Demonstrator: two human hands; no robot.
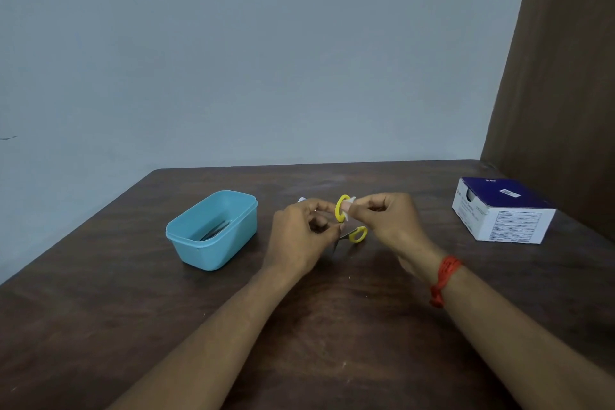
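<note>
Small scissors with yellow ring handles are held above the middle of the dark wooden table. My left hand grips them near the blades, which it mostly hides. My right hand pinches a small white pad against the upper yellow ring. A scrap of white shows just behind my left hand; what it is I cannot tell.
A light blue plastic tub stands left of my hands with several thin metal tools inside. A blue and white cardboard box sits at the right, near a brown wall. A red thread band is round my right wrist.
</note>
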